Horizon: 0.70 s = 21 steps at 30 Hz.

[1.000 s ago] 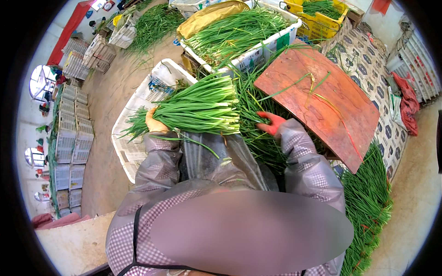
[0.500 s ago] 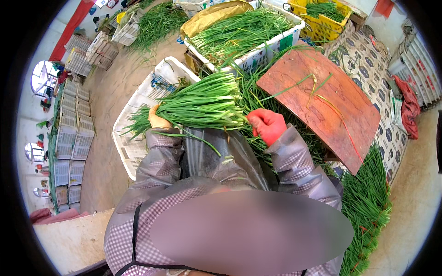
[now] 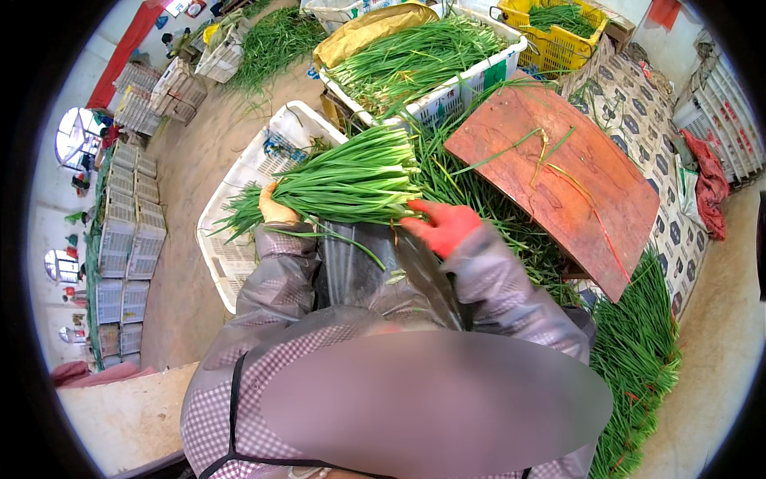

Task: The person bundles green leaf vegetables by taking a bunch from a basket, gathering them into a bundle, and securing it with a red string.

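A thick bunch of chives [image 3: 351, 180] lies across above my lap, pale stem ends to the right and green leaf tips to the left. My left hand [image 3: 278, 206], in a tan glove, is closed around its leafy part. At the lower stem ends is my right hand [image 3: 445, 227], in a red glove, fingers stretched out and apart, the tips at the stems. A single long leaf [image 3: 355, 242] hangs loose below the bunch. Behind the bunch stands a white plastic crate [image 3: 231, 188], partly covered by the leaves.
Ahead, a white crate [image 3: 520, 53] holds more chives beside a yellow sack [image 3: 371, 30]. A reddish-brown board [image 3: 550, 176] slopes on my right, with loose chives beneath it. Bundled chives [image 3: 634, 367] lie at the lower right. A yellow basket [image 3: 558, 52] stands farther back.
My right hand has moved slightly left and down along the stem ends, and its fingers have gone from closed to stretched out. My left hand and the bunch have barely moved.
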Motion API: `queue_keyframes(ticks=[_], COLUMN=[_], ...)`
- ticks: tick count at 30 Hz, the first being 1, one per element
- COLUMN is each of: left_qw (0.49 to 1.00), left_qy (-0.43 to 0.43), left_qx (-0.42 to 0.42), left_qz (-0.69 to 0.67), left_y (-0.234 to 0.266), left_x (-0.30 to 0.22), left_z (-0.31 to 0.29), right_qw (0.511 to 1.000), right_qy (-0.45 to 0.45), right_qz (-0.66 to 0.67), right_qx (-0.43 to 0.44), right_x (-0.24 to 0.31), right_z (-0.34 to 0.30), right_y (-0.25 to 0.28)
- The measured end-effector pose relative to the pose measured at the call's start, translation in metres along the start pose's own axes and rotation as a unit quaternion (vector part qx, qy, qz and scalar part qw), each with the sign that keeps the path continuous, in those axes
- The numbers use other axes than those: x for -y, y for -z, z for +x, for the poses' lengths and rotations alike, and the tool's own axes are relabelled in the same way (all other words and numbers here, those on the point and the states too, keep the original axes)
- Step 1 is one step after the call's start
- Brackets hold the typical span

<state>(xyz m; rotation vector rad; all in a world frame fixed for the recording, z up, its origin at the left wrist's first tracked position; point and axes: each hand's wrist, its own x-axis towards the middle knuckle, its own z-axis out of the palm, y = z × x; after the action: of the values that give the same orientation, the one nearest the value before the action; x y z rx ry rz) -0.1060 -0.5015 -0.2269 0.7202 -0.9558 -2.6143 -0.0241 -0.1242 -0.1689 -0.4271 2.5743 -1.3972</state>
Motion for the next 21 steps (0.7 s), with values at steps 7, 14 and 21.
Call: queue_keyframes(ticks=[7, 14, 21], left_qw=[1.0, 1.0, 1.0], left_qy=[-0.008, -0.005, 0.004], left_qx=[-0.017, -0.02, 0.001], left_qz=[0.0, -0.008, 0.003], left_y=[-0.003, 0.011, 0.017], left_x=[-0.001, -0.001, 0.002], left_z=[-0.003, 0.008, 0.012], right_qw=[0.981, 0.926, 0.987], right_qy=[-0.07, -0.266, 0.01], right_qz=[0.165, -0.245, 0.147], right_qx=[-0.071, 0.109, 0.057], right_x=[-0.005, -0.113, -0.026], right_z=[0.033, -0.011, 0.025], right_y=[-0.025, 0.038, -0.075])
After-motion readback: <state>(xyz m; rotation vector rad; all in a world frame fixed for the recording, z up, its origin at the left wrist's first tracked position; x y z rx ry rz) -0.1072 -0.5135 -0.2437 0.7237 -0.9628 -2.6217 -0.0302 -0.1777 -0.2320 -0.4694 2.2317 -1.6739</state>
